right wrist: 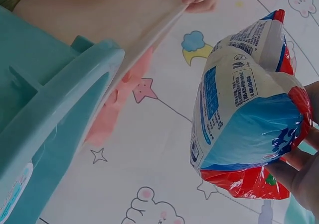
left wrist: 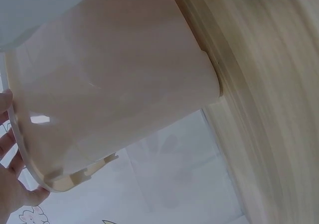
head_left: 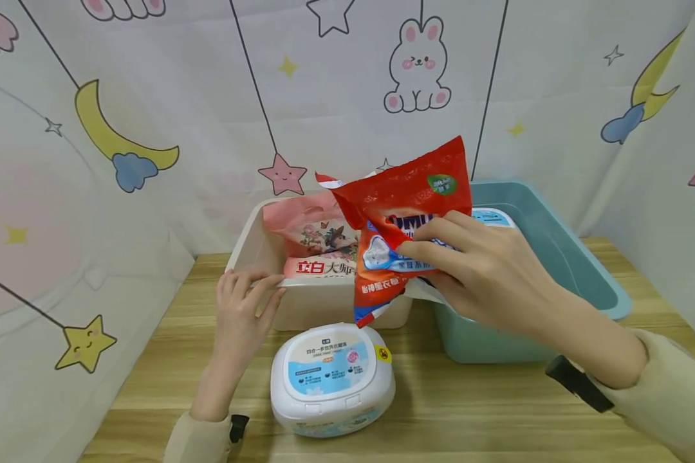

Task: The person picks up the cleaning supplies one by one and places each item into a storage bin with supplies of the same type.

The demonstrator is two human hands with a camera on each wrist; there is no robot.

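Observation:
A red OMO laundry detergent bag (head_left: 382, 225) hangs in the air in front of the two bins, pinched by my right hand (head_left: 486, 276). The right wrist view shows the white and blue back of this detergent bag (right wrist: 234, 109), with fingers bent round its red end. My left hand (head_left: 240, 315) grips the near left part of the rim of a cream plastic bin (head_left: 324, 305). In the left wrist view, the thumb and fingers of the left hand (left wrist: 15, 189) straddle the bin's edge. Inside the cream bin stand pink detergent bags (head_left: 309, 225), partly covered by the red bag.
A white lidded tub (head_left: 333, 379) of laundry pods stands on the wooden table (head_left: 162, 373) just before the cream bin. To the right sits a teal bin (head_left: 567, 257) holding another tub (head_left: 495, 217), partly hidden. Behind hangs a printed white cloth (head_left: 336, 96).

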